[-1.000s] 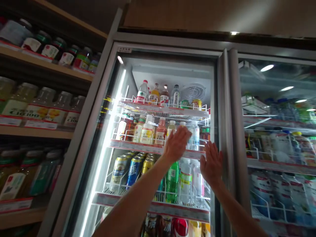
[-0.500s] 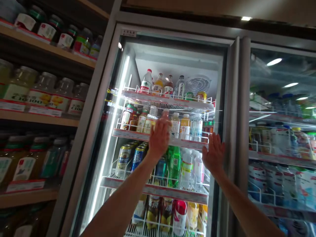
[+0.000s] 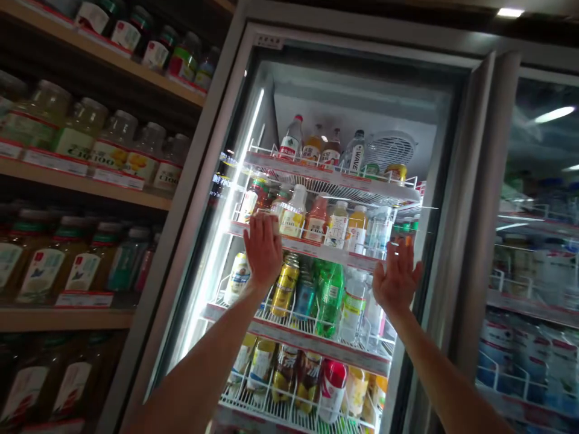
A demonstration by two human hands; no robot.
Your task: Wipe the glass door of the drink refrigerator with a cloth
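Note:
A tall lit drinks fridge with a glass door (image 3: 348, 84) stands in front of me. My left hand (image 3: 263, 248) is raised before its left part, fingers stretched upward and nothing in it. It covers part of the second shelf, beside a pale yellow juice bottle (image 3: 293, 212). Near the door's right side is my right hand (image 3: 396, 274), also flat with its fingers spread. Whether either palm touches the glass I cannot tell. Behind and between the hands are a gold can (image 3: 285, 284), a green bottle (image 3: 330, 295) and a pink-orange bottle (image 3: 315, 220).
Wooden shelves (image 3: 76, 178) with rows of juice bottles run along the left. A second glass-fronted fridge (image 3: 538, 283) adjoins on the right, beyond a metal frame (image 3: 491, 120). Another row of bottles, one with a red cap (image 3: 289, 138), stands on the top fridge shelf.
My left hand has moved left, away from the middle bottles, uncovering the pink-orange one. My right hand stays near the right side of the door. The view has shifted somewhat.

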